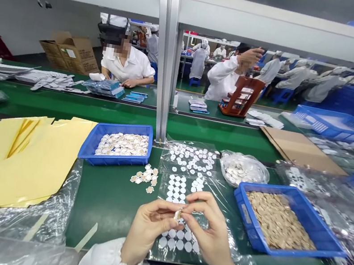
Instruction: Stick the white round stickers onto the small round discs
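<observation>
Over the clear sheet point(223, 190) I have a small round piece point(178, 215) pinched between the fingertips of the left hand point(149, 227) and the right hand point(211, 229). I judge it light, thin and fairly stiff, its edge perhaps easily creased, so I favour a gentle hold on the rim. Similar loose pieces point(145, 177) lie left of the sheet; a blue tray point(306, 253) of tan discs point(279, 220) stands right of it.
</observation>
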### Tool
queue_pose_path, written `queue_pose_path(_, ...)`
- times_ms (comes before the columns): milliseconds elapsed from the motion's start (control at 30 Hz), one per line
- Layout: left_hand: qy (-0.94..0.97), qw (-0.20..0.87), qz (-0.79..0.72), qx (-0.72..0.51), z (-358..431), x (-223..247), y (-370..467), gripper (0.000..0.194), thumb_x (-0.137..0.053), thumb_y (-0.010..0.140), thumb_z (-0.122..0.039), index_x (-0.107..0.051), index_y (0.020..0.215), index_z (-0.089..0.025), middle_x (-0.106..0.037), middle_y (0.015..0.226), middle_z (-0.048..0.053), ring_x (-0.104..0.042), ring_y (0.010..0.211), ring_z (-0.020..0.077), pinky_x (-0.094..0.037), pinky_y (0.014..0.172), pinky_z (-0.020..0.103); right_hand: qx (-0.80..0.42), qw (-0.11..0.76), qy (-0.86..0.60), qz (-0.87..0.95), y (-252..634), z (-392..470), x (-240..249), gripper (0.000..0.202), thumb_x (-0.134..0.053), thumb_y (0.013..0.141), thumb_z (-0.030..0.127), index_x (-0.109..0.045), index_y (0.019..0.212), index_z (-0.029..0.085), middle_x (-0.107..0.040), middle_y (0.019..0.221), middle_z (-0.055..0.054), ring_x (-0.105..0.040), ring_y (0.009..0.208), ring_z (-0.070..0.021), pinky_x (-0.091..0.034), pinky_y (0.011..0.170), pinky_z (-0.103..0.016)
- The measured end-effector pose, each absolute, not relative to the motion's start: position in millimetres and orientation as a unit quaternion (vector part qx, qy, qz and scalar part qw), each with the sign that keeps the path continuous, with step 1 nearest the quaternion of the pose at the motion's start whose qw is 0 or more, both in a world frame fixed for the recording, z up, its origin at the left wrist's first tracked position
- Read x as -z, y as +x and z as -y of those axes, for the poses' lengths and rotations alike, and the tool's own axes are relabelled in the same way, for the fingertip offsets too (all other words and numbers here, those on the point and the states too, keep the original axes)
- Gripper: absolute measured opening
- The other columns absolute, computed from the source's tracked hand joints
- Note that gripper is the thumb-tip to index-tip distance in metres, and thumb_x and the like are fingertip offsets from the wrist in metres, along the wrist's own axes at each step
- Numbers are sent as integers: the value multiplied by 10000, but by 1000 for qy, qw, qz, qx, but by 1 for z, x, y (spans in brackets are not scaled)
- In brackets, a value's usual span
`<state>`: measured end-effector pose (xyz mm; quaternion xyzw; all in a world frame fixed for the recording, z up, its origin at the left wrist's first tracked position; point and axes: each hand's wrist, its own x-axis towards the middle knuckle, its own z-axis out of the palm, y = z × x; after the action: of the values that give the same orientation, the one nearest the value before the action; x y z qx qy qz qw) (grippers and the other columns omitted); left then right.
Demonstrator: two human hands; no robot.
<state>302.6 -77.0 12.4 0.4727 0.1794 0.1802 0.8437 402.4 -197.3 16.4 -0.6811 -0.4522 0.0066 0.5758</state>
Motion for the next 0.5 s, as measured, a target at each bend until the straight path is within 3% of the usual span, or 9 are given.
queue_pose_path(233,474,841,-185,-182,77,-13,303,225,-857,580,-275,-762,757,-175,-773,847,84,-718,738,230,-608,678,335,42,550,-672,495,406,193,-24,67,-584,839,170,-594,790,213,-619,889,-41,-605,835,-177,-514,714,-319)
queue_pose_path(400,408,878,-177,-179,79,-10,307,198,-845,607,-238,-739,761,-175,-760,754,32,-706,680,161,-582,598,222,116,540,-655,516,401,191,-22,115,-585,820,104,-578,835,219,-628,855,-29,-599,805,-167,-507,689,-318)
queue_pose_path(500,352,907,-169,-158,78,-6,309,186,-824,644,-213,-719,796,-188,-775,862,31,-723,770,166,-586,605,200,129,554,-650,503,397,195,-19,100,-591,819,122,-570,829,219,-620,843,-29,-593,797,-168,-507,680,-323)
